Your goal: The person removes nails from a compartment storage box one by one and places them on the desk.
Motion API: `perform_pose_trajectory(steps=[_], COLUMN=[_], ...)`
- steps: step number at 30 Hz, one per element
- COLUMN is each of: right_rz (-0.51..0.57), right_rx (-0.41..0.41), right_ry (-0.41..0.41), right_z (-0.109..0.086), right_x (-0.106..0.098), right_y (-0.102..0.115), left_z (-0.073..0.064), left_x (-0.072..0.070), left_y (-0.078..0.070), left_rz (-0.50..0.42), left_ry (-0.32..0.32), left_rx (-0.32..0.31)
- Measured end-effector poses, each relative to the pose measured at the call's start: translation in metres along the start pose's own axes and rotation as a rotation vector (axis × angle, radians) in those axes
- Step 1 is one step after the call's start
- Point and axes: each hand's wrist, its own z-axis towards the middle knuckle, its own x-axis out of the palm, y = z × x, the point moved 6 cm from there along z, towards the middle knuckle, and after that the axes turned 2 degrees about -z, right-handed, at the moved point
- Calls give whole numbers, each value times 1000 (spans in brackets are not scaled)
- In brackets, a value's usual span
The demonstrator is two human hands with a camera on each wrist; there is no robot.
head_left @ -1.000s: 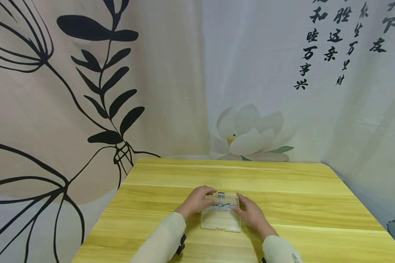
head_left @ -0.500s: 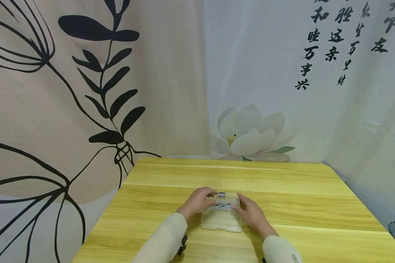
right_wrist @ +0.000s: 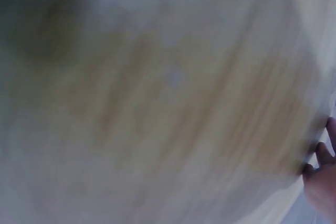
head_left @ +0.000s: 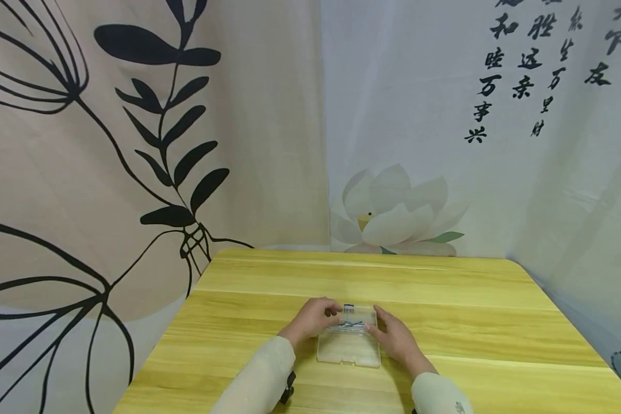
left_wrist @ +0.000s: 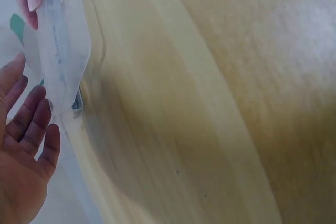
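Note:
A clear plastic case [head_left: 348,349] lies spread open on the table, its two halves one behind the other. Several thin metal rods [head_left: 352,325] lie across its far half, too small to name more exactly. At the case's left side is my left hand [head_left: 312,318]; the left wrist view shows its fingers loosely bent beside the case's edge, nothing between them. My right hand [head_left: 394,336] holds the case's right side, thumb over the rim and a finger at the far corner. In the right wrist view only part of the right hand [right_wrist: 321,184] shows, at the right edge.
The wood-grain table [head_left: 471,322] reaches back to a hanging cloth [head_left: 269,144] printed with plants, a lotus and writing. A small dark-blue and silver piece [head_left: 348,308] sits at the case's far edge. Pale sleeves [head_left: 259,374] cover both forearms.
The fingers of my left hand have bent slightly inward at the case's far left corner. My right hand and the case stay where they were; the view shifts a little.

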Motion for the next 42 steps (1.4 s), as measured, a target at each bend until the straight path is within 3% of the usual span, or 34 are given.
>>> perform_pose_trajectory(steps=[13,25,33,42], right_rz=[18,21,21,21], right_rx=[8,-3,-9,-10], right_ry=[-1,-11,-7,-11], right_z=[-5,-5,-3,-2], right_x=[3,2,2,2], right_y=[-3,-1,-2,-3], left_z=[-4,-2,-2,3], left_x=[6,9,10,13], left_y=[3,-4,-7,-6], left_rz=[-10,141,248,307], left_ry=[-28,-82,-174,-201], left_rx=[-3,56,105,87])
